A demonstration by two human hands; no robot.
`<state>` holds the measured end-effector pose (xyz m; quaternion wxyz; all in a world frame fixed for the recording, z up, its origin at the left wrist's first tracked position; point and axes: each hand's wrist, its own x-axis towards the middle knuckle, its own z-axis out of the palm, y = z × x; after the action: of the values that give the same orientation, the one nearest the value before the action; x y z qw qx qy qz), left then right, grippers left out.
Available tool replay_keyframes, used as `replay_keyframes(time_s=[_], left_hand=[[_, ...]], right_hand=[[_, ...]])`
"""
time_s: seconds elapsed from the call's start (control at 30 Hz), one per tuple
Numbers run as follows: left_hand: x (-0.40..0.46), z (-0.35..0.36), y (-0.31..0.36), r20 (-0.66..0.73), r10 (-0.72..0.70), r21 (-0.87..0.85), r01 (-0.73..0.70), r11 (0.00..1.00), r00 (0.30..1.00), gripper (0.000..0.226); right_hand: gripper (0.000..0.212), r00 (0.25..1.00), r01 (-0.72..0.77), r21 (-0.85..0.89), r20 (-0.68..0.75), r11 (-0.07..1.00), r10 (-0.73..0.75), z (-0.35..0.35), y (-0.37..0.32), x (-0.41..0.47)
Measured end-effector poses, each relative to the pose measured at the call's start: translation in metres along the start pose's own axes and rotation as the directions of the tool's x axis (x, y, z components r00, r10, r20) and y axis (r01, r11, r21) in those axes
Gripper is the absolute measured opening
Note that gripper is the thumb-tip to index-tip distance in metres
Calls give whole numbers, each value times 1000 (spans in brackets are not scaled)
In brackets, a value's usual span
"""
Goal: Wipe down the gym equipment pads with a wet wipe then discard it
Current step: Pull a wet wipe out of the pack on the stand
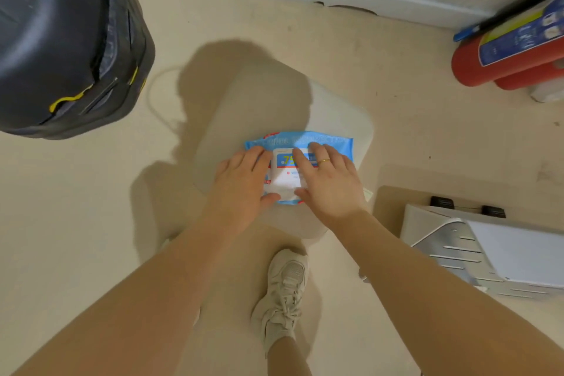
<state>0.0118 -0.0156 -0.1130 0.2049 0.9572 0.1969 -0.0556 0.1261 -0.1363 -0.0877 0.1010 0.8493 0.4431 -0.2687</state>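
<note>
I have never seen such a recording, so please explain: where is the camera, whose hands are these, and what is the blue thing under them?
There is one picture, from a camera worn on the person's head, looking down. No machine is here: the left hand and right hand belong to that person. Both lie with straight fingers on a blue pack of wet wipes, which rests on a pale stool. Nothing is gripped; no wipe is out yet. Around it: a dark punching bag upper left, a red fire extinguisher upper right, a metal rack at right, and the person's shoe on the floor.
</note>
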Motion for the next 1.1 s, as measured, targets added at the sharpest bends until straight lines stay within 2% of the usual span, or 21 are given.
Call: replay_keyframes(time_s=[0.07, 0.13, 0.17, 0.23, 0.3, 0.33, 0.4, 0.43, 0.47, 0.57, 0.63, 0.73, 0.8, 0.9, 0.97, 1.03, 1.1], left_hand=[[1, 6, -1, -38, 3, -3, -4, 1000, 999, 87], [3, 7, -1, -44, 1, -3, -1, 1000, 999, 93], [3, 7, -1, -56, 8, 1, -8, 1000, 998, 96], [5, 8, -3, -80, 17, -3, -17, 1000, 997, 100], [5, 8, -4, -108, 9, -26, -12, 1000, 994, 99], [4, 8, -4, -122, 4, -44, -9, 999, 993, 97], [3, 10, -5, -127, 23, -32, -28, 999, 992, 90], [3, 11, -6, -133, 48, -3, -48, 999, 990, 85], [3, 12, -6, -138, 74, 37, -69, 997, 988, 82], [1, 12, -5, -152, 131, 121, -113, 986, 980, 82], [5, 13, -2, -140, 123, 134, -104, 985, 983, 86], [13, 13, 4, -85, 84, 147, -71, 987, 993, 85], [18, 12, 7, -33, 59, 186, -52, 981, 998, 85], [22, 5, 8, 48, 34, 145, -41, 989, 998, 83], [24, 5, 5, 90, 39, 92, -47, 995, 995, 82], [23, 10, 1, 33, 65, 58, -66, 996, 997, 81], [22, 15, -2, -16, 63, -24, -64, 998, 998, 66]], right_hand=[[62, 997, 37, -65, -71, 997, -42, 5, 2, 4], [43, 975, 132, -109, -166, 985, -149, 6, 8, 1], [40, 961, 159, -82, -213, 984, -173, 5, 11, 1], [36, 967, 120, -23, -225, 993, -122, -6, 15, 3], [33, 936, 3, 125, -349, 992, 41, -15, 18, 11], [31, 895, -104, 233, -402, 967, 194, -18, 17, 17], [21, 789, -237, 532, -383, 813, 480, -20, 11, 27], [19, 769, -248, 653, -317, 715, 556, -19, 8, 29], [17, 789, -226, 705, -272, 672, 551, -16, 4, 29], [13, 913, -122, 573, -255, 811, 318, -1, 0, 17], [23, 939, -65, 464, -270, 884, 210, 11, 1, 8], [33, 917, -13, 417, -358, 909, 178, 23, 3, -2], [30, 905, -36, 455, -362, 890, 222, 28, 3, -3], [27, 886, -83, 536, -346, 840, 309, 30, -3, 2], [26, 871, -34, 609, -371, 792, 323, 29, -10, 4], [22, 882, 73, 605, -410, 792, 232, 26, -14, 5], [32, 883, 146, 538, -450, 830, 137, 24, -13, 4]])
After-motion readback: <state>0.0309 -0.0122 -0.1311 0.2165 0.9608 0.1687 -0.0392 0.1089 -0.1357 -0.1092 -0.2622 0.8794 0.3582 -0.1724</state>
